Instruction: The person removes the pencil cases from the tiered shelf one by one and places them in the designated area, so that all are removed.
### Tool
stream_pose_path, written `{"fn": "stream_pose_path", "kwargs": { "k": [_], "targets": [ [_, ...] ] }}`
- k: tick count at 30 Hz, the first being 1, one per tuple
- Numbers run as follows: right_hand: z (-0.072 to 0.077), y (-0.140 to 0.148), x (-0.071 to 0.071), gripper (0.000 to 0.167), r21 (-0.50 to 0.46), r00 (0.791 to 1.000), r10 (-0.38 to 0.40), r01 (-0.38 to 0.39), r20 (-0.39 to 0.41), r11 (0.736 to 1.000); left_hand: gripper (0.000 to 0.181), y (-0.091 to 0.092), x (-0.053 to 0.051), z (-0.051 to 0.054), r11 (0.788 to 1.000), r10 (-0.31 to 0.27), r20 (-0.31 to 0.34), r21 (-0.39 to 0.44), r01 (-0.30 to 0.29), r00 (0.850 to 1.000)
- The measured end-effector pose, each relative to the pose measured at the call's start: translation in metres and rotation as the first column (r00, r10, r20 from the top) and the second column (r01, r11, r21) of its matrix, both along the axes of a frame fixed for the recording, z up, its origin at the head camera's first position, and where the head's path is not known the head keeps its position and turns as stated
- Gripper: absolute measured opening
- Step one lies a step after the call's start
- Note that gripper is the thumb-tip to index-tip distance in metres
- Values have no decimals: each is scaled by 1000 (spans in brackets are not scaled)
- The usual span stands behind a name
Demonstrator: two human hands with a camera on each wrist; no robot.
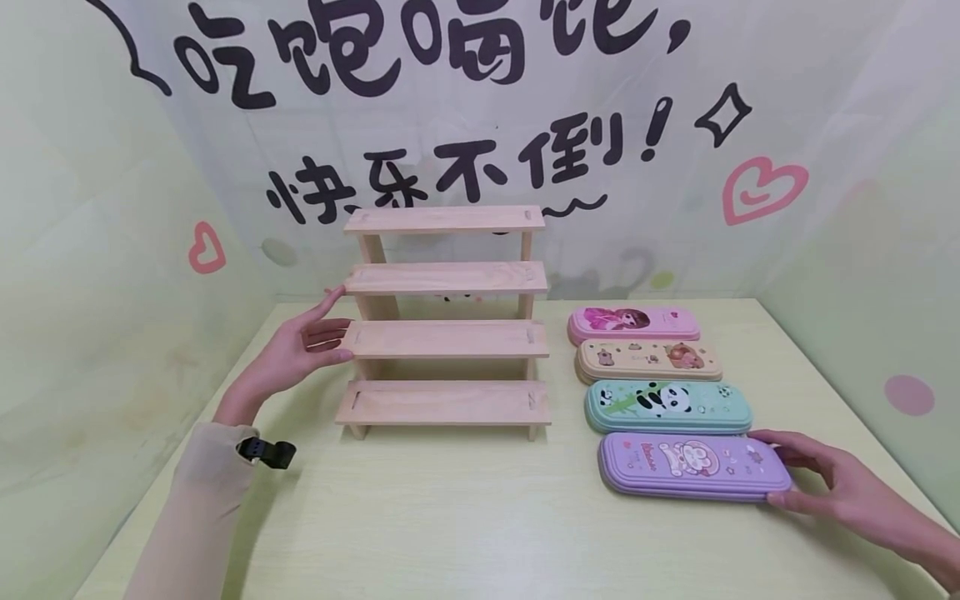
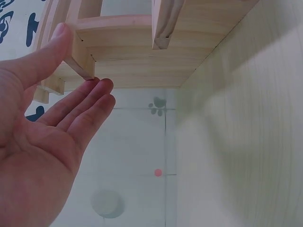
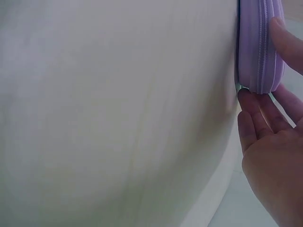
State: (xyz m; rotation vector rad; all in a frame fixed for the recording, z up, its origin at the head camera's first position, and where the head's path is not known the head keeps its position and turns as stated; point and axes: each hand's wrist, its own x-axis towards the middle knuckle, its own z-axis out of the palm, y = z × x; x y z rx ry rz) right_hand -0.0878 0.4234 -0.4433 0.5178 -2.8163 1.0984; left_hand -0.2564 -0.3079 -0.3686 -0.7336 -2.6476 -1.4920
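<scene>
A wooden rack with four stepped boards (image 1: 442, 337) stands on the table. At its left side is my left hand (image 1: 288, 346), fingers mostly straight; the index finger touches the second board from the top and the thumb meets the end of the board below. The left wrist view shows the palm (image 2: 40, 151) beside the board ends. My right hand (image 1: 843, 492) grips the right end of a purple zippered pencil case (image 1: 693, 467), thumb at the near corner and fingers round the far one. In the right wrist view the case's zipper side (image 3: 260, 47) shows between thumb and fingers.
Behind the purple case lie a green panda pencil case (image 1: 667, 406), a beige one (image 1: 648, 360) and a pink one (image 1: 633, 323), in a row. Printed cloth walls (image 1: 645, 258) enclose the pale table (image 1: 450, 517). A black strap (image 1: 266, 452) is on the left wrist.
</scene>
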Motion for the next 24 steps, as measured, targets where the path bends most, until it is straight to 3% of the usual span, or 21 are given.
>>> {"fn": "stream_pose_path", "kwargs": {
  "k": [7, 19, 24],
  "targets": [
    [-1, 0, -2, 75, 1, 999, 16, -16, -36, 1000, 100, -1, 2, 0, 1000, 6, 6, 2, -6, 1000],
    [-1, 0, -3, 76, 17, 1000, -2, 2, -16, 1000, 100, -2, 2, -1, 1000, 13, 4, -14, -13, 1000],
    [10, -3, -1, 78, 4, 996, -2, 2, -90, 1000, 100, -1, 2, -1, 1000, 1, 1, -17, -1, 1000]
  ]
}}
